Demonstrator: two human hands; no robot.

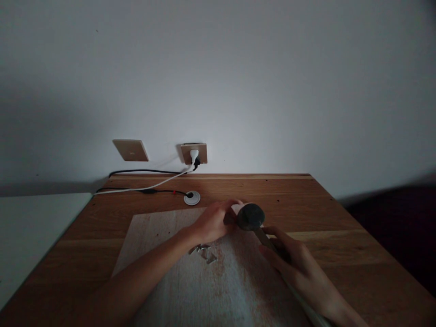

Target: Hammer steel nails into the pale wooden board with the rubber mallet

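My right hand (293,263) is wrapped round the handle of a hammer, whose dark head (251,216) hangs just above a pale wooden board (163,254). My left hand (213,221) rests on the board right beside the hammer head, fingers curled in a pinch; what they pinch is hidden behind the head. A small heap of several metal nails (203,253) lies on the board just below my left wrist.
The board lies on a brown wooden table (340,254) against a white wall. A wall socket (194,153) holds a white plug; white and black cables (143,187) run along the table's back edge. A round white cable grommet (192,197) sits behind the board. A blank wall plate (131,150) is left of the socket.
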